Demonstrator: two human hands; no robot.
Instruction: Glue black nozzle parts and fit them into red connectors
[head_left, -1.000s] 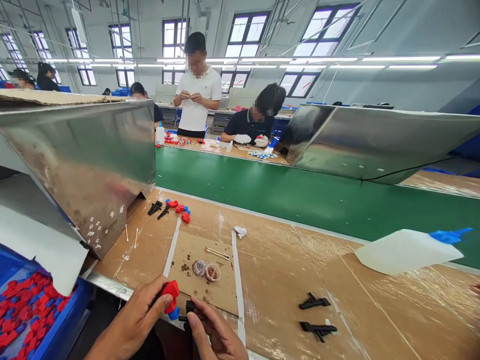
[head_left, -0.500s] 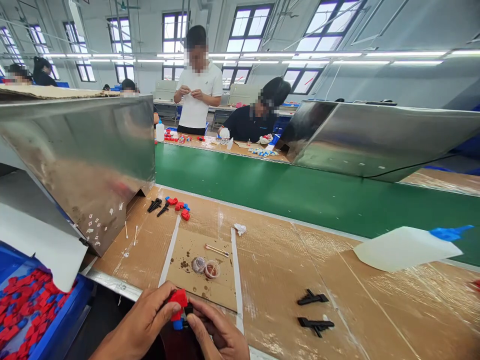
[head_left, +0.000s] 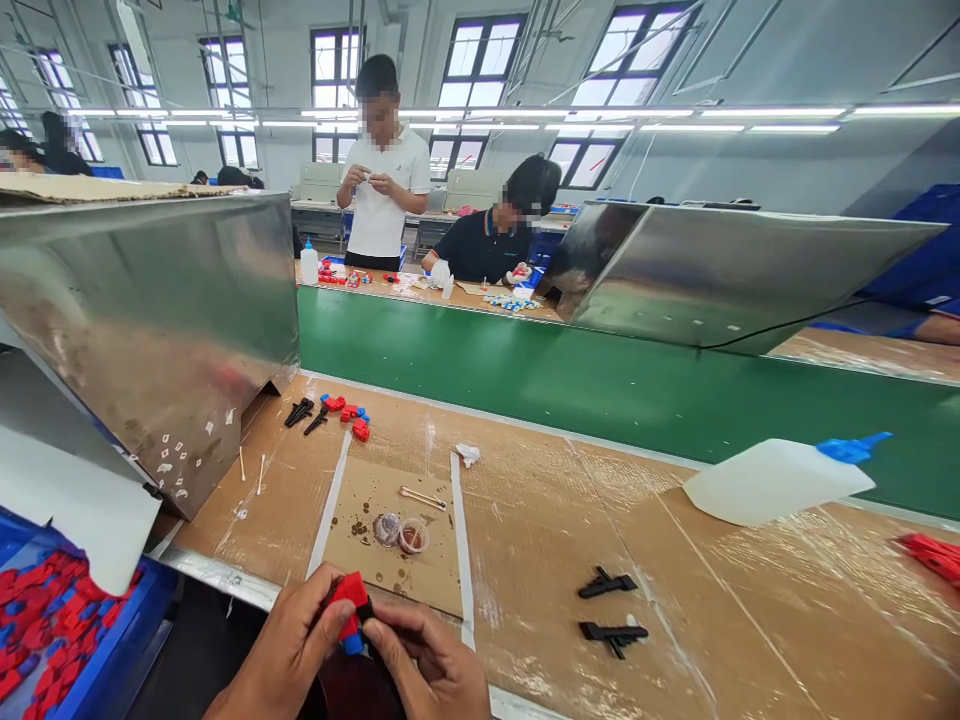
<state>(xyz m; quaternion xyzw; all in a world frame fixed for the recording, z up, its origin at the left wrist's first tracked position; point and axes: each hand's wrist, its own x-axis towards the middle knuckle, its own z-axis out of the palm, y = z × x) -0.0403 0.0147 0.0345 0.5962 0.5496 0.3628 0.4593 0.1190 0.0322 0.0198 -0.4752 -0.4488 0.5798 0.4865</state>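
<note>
My left hand [head_left: 289, 655] grips a small red and blue plastic part [head_left: 348, 603] at the near edge of the bench. My right hand [head_left: 429, 665] pinches a small black piece [head_left: 365, 609] and holds it against that part's right side. Both hands sit just in front of a brown cardboard mat [head_left: 394, 535] that carries two small round cups [head_left: 400, 534] and two cotton swabs [head_left: 421, 497]. Two loose black plastic pieces [head_left: 609, 606] lie on the bench to the right of my hands.
A blue bin of red and blue parts [head_left: 52, 630] stands at lower left under a steel chute [head_left: 150, 320]. More red and black parts [head_left: 330, 412] lie at the back left. A white squeeze bottle [head_left: 776, 480] lies on its side at right by the green conveyor belt [head_left: 600, 385]. Other people work across the belt.
My two hands have come together; the black piece in my right hand now meets the red and blue part. The view has shifted slightly to the right.
</note>
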